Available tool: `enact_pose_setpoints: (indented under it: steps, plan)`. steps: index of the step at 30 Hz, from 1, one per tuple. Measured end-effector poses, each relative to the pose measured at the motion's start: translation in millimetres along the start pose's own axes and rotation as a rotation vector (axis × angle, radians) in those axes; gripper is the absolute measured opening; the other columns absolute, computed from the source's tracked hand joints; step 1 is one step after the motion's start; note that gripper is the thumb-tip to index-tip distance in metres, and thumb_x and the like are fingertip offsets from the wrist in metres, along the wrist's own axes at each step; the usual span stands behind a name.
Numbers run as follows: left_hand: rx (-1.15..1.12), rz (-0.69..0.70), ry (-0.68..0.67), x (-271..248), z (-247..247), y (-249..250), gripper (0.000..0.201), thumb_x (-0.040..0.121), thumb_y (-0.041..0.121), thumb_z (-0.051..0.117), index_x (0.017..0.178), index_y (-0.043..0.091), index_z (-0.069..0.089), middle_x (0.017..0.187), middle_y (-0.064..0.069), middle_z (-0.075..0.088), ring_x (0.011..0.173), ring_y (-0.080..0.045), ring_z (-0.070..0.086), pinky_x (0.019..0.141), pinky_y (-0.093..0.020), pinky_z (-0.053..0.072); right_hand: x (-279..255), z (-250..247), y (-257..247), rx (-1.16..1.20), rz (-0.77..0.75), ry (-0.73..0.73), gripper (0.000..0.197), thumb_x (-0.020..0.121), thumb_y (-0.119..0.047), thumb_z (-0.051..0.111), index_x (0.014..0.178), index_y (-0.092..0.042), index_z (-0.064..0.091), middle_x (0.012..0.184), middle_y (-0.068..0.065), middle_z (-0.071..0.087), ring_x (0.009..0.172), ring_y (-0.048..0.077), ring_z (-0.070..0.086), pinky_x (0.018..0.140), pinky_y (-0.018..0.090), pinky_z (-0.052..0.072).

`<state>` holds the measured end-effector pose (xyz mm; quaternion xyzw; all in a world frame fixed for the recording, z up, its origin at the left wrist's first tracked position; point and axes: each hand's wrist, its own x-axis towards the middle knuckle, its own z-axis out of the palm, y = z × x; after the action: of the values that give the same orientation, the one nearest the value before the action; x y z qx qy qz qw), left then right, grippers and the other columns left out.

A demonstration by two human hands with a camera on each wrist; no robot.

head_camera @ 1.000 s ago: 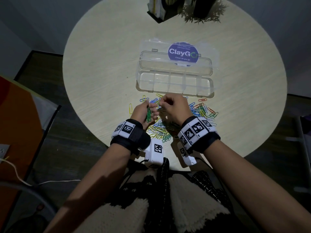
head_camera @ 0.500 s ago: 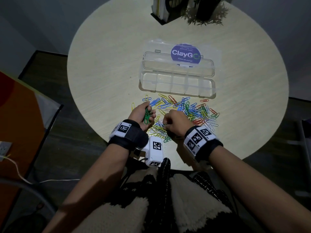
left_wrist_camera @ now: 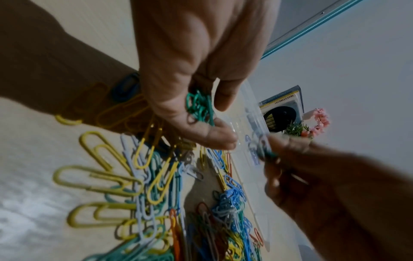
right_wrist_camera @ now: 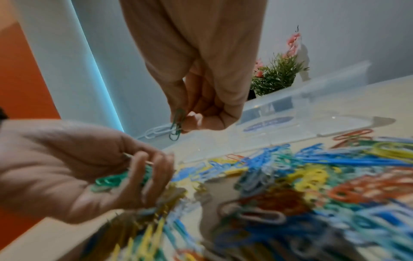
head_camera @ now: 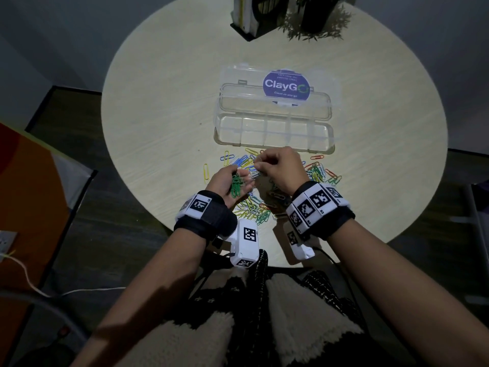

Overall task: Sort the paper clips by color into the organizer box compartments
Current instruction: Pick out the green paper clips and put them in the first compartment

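Observation:
A heap of mixed-colour paper clips (head_camera: 320, 173) lies on the round table in front of the clear organizer box (head_camera: 275, 151), whose compartments look empty. Its lid (head_camera: 287, 84) lies open behind it. My left hand (head_camera: 242, 178) is palm up over the heap, its fingers curled round a bunch of green clips (head_camera: 235, 185) (left_wrist_camera: 200, 107) (right_wrist_camera: 114, 180). Just to its right, my right hand (head_camera: 258, 164) pinches a green clip (right_wrist_camera: 177, 121) with a white clip (right_wrist_camera: 156, 131) hanging from it. This pinch sits close above the left hand's fingertips (left_wrist_camera: 223, 139).
A book stand (head_camera: 251, 19) and a potted plant (head_camera: 317, 25) stand at the table's far edge. An orange panel (head_camera: 29, 194) and a white cable (head_camera: 31, 284) are to the left, off the table. The near table edge lies just under my wrists.
My right hand dipped into the near part of the heap, then came up and forward beside the left hand with a green clip pinched. The left hand stayed put, holding its green bunch.

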<state>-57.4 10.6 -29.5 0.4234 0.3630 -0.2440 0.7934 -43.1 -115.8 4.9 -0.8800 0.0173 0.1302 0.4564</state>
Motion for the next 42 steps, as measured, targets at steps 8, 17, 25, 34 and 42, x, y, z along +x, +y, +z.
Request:
enact_pose_setpoints:
  steps: [8, 17, 25, 34, 42]
  plan:
    - [0.056, 0.05, -0.13, -2, 7, 2, 0.039, 0.098, 0.035, 0.045, 0.07, 0.009, 0.05, 0.045, 0.001, 0.053, 0.033, -0.004, 0.049, 0.031, -0.009, 0.034, 5, 2, 1, 0.153, 0.019, 0.098, 0.011, 0.078, 0.006, 0.064, 0.088, 0.006, 0.07, 0.071, 0.006, 0.061, 0.058, 0.0, 0.054, 0.061, 0.007, 0.042]
    - [0.131, 0.116, -0.144, -2, 9, -5, 0.017, 0.092, -0.005, 0.05, 0.077, -0.001, 0.057, 0.047, -0.002, 0.059, 0.036, -0.002, 0.051, 0.035, -0.007, 0.038, 2, 3, 9, 0.135, 0.045, 0.176, 0.012, 0.078, 0.003, 0.066, 0.088, 0.001, 0.072, 0.085, 0.015, 0.07, 0.069, 0.011, 0.057, 0.058, -0.001, 0.038]
    - [0.239, 0.145, -0.153, 0, 14, -6, 0.017, 0.09, -0.005, 0.054, 0.075, 0.002, 0.057, 0.045, 0.004, 0.057, 0.036, 0.0, 0.049, 0.035, -0.007, 0.035, 7, 1, 20, 0.161, 0.086, 0.168, 0.006, 0.076, 0.0, 0.068, 0.081, -0.002, 0.071, 0.058, -0.009, 0.055, 0.049, -0.008, 0.05, 0.06, 0.013, 0.041]
    - [0.28, 0.11, -0.156, 4, 9, -4, 0.023, 0.095, -0.004, 0.045, 0.075, 0.005, 0.052, 0.049, 0.002, 0.047, 0.033, -0.001, 0.04, 0.03, -0.009, 0.029, 12, -10, 29, 0.282, 0.116, 0.116, 0.03, 0.078, -0.001, 0.067, 0.059, -0.021, 0.055, 0.051, -0.012, 0.058, 0.049, -0.005, 0.053, 0.058, 0.016, 0.045]
    - [0.246, 0.137, -0.139, 8, 11, -3, 0.026, 0.097, -0.001, 0.042, 0.074, 0.006, 0.05, 0.064, -0.004, 0.044, 0.034, 0.0, 0.039, 0.031, -0.009, 0.029, 11, -2, 27, 0.23, 0.132, -0.007, 0.035, 0.072, 0.003, 0.073, 0.055, -0.019, 0.05, 0.055, 0.002, 0.049, 0.054, 0.014, 0.044, 0.058, 0.027, 0.038]
